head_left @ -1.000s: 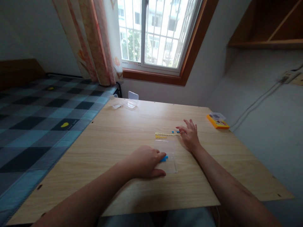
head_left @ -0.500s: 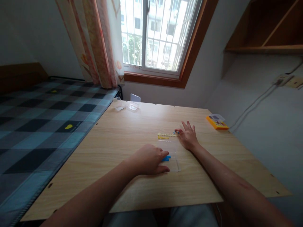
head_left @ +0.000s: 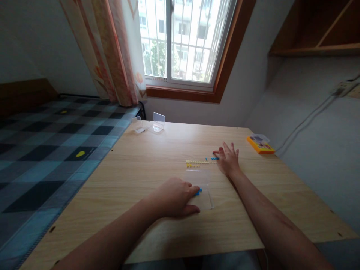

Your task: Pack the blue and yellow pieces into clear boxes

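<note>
My left hand (head_left: 176,197) rests over a clear plastic box (head_left: 207,200), thumb and fingers apart. Its fingertips are at the small blue pieces (head_left: 199,192) in the box and partly cover them. Farther right, my right hand (head_left: 230,159) has its thumb and forefinger together at a tiny blue piece (head_left: 213,153), the other fingers raised. Beside it, a short row of blue pieces (head_left: 215,159) lies on the table, its right end hidden by the hand. A long row of cream pieces (head_left: 198,162) and a shorter yellow row (head_left: 192,166) lie left of my right hand.
Two clear open boxes (head_left: 159,122) stand at the table's far left corner. An orange box (head_left: 261,146) with a clear lid lies at the right edge. A checked bed (head_left: 70,150) adjoins the left side of the wooden table (head_left: 135,168); a window is behind.
My right hand has shifted slightly right and away from the rows, uncovering several blue pieces. My left hand stays over the box. The view has tilted a little.
</note>
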Demonstrator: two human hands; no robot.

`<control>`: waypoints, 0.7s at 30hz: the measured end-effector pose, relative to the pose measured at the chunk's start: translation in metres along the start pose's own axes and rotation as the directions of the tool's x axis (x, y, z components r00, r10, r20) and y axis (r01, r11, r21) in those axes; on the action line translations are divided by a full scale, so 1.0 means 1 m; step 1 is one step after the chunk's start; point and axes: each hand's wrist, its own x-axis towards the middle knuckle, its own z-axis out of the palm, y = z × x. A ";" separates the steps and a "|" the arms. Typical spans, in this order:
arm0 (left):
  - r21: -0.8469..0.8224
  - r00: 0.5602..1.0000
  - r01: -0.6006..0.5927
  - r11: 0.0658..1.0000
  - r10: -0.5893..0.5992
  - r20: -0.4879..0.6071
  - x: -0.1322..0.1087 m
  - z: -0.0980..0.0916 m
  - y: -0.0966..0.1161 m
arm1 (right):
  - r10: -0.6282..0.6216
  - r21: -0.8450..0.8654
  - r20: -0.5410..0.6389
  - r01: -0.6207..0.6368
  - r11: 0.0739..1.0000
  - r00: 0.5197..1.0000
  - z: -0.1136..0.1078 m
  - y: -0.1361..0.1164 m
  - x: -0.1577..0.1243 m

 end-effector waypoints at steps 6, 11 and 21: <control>-0.019 0.999 -0.004 1.000 0.004 0.036 -0.001 0.001 0.001 | 0.174 -0.019 -0.040 -0.175 0.984 0.984 -0.013 0.036 0.015; -0.022 0.999 0.004 1.000 -0.003 0.044 -0.002 -0.001 -0.002 | 0.256 -0.046 -0.080 -0.260 0.964 0.963 -0.020 0.060 0.022; -0.058 0.999 -0.032 0.998 0.031 -0.017 0.000 0.001 -0.011 | 0.269 -0.035 -0.092 -0.273 0.961 0.959 -0.014 0.061 0.019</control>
